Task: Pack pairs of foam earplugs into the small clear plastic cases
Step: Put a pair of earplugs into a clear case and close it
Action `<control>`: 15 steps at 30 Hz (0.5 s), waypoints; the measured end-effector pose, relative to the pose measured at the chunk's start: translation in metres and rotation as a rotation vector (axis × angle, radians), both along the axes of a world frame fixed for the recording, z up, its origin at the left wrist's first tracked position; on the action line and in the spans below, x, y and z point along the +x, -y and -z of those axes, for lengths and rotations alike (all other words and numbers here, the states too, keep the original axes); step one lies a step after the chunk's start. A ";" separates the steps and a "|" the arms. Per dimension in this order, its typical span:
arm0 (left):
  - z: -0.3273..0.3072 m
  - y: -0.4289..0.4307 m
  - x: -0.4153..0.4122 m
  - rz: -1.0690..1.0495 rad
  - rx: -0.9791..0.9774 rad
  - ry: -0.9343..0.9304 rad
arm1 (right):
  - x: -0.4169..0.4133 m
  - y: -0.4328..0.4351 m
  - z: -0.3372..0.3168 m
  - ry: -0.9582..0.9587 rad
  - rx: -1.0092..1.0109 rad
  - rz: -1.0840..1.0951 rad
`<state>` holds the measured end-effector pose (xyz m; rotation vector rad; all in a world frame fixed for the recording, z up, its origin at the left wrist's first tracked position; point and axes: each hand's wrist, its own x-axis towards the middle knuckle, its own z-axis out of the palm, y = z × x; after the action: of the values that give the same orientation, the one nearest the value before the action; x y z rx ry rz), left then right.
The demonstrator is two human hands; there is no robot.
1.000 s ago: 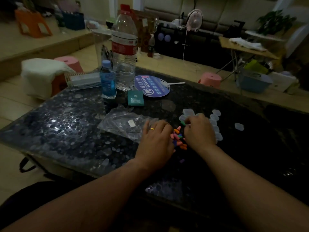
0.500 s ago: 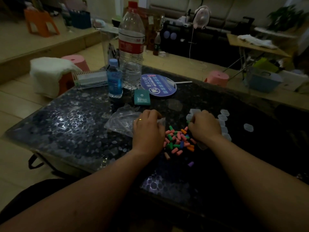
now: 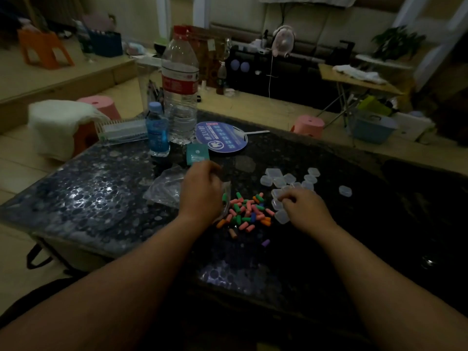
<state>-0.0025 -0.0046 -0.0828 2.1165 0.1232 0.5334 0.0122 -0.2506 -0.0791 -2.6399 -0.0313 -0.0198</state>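
A single head-worn camera looks forward and down from above the near edge of the dark, pebble-patterned glossy tabletop (image 3: 76, 198), close over it, its wide angle reaching past the far edge to the pale sofa (image 3: 329, 24) behind

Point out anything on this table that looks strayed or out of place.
Two strays. One purple earplug lies alone, nearer the person, apart from the colourful earplug pile. One clear case sits by itself to the right of the cluster of cases. Nothing looks damaged.
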 end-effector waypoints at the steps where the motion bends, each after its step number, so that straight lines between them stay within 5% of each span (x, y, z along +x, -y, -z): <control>1: -0.009 -0.005 -0.002 -0.035 -0.120 -0.021 | -0.009 0.008 0.000 0.012 0.040 0.034; 8: -0.049 -0.009 -0.013 -0.167 -0.777 -0.189 | -0.067 0.031 0.008 0.022 0.316 0.145; 15: -0.069 0.047 -0.043 -0.006 -0.843 -0.299 | -0.079 0.039 0.005 0.006 0.458 0.251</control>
<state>-0.0452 -0.0518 -0.0137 1.3486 0.4410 0.1138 -0.0666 -0.2894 -0.0845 -2.1701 0.2708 -0.1069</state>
